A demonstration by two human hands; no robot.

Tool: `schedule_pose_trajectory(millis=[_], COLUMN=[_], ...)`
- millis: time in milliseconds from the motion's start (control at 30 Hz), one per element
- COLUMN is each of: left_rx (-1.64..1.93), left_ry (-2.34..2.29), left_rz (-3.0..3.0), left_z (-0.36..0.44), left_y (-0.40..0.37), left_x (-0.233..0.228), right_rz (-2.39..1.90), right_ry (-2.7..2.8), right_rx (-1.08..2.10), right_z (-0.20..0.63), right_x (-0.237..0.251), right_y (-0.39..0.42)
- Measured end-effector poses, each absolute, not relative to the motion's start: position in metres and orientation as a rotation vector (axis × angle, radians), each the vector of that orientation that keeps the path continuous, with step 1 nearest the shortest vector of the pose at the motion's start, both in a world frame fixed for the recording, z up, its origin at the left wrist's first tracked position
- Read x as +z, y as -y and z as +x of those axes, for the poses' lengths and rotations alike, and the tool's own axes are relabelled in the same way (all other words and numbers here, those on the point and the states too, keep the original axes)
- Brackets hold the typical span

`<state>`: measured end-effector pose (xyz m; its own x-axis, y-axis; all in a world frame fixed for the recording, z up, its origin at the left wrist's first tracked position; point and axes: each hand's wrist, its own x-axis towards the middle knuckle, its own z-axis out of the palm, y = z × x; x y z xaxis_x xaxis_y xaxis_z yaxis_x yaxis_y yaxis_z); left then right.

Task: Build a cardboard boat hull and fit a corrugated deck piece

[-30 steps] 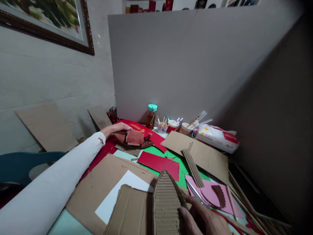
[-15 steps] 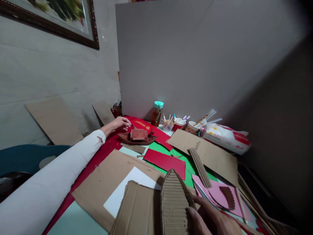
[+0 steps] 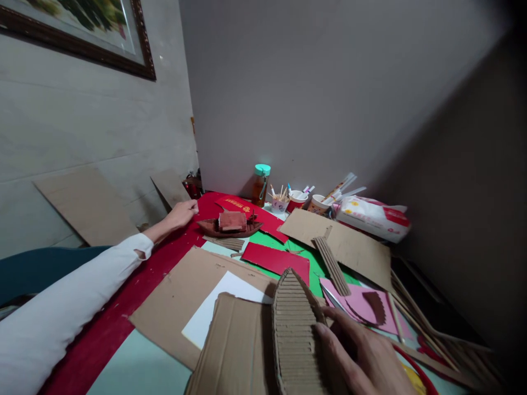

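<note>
My left hand (image 3: 180, 213) hovers over the red table covering, fingers loosely curled and holding nothing, a short way left of a small brown cardboard boat model (image 3: 230, 224) that rests on the table. My right hand (image 3: 364, 359) at the bottom edge grips the side of a large corrugated cardboard boat hull (image 3: 293, 332), which stands on a brown cardboard sheet (image 3: 230, 351).
A red card (image 3: 276, 261), a green mat (image 3: 317, 265), pink paper (image 3: 362, 307), a corrugated strip (image 3: 331, 265) and a flat cardboard sheet (image 3: 341, 247) lie on the table. At the back stand a teal-lidded jar (image 3: 261, 185), cups of pens (image 3: 294, 201) and a tissue pack (image 3: 373, 218). Sticks (image 3: 424, 326) lie at right.
My left hand let go of the small boat model, which now rests flat on the table, and the hand drew back to the left. My right hand kept its grip on the hull.
</note>
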<state>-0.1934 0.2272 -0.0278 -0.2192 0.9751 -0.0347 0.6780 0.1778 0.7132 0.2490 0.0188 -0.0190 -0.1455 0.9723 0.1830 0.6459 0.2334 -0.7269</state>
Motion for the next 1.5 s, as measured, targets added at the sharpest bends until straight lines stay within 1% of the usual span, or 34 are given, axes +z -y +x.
schedule_pose_trajectory(millis=[167, 300, 533, 733, 1133, 1400, 1500], left_rx=[0.763, 0.739, 0.653, 0.636, 0.855, 0.909, 0.911], left_ry=[-2.013, -1.981, -1.773, -1.664, -1.622, -1.550, -1.519], left_rz=[1.583, 1.523, 1.334, 1.303, 1.266, 1.242, 1.241], left_z=[-0.192, -0.189, -0.186, -0.190, -0.184, -0.166, -0.162], left_y=[-0.228, -0.224, -0.216, -0.212, -0.230, -0.241, -0.244], left_x=[-0.024, -0.026, -0.035, -0.038, -0.038, -0.056, -0.064], right_rz=[-1.542, -1.587, -1.609, -1.564, -1.517, -1.571, -1.567], right_ry=[1.829, 1.829, 1.822, 1.844, 1.836, 1.843, 1.841], right_rx=[0.623, 0.656, 0.689, 0.719, 0.724, 0.779, 0.749], right_z=[0.247, 0.246, 0.243, 0.245, 0.242, 0.245, 0.246], right_x=[-0.025, -0.023, -0.017, -0.016, -0.016, -0.025, -0.025], right_y=[-0.022, -0.021, -0.021, -0.019, -0.020, -0.023, -0.023])
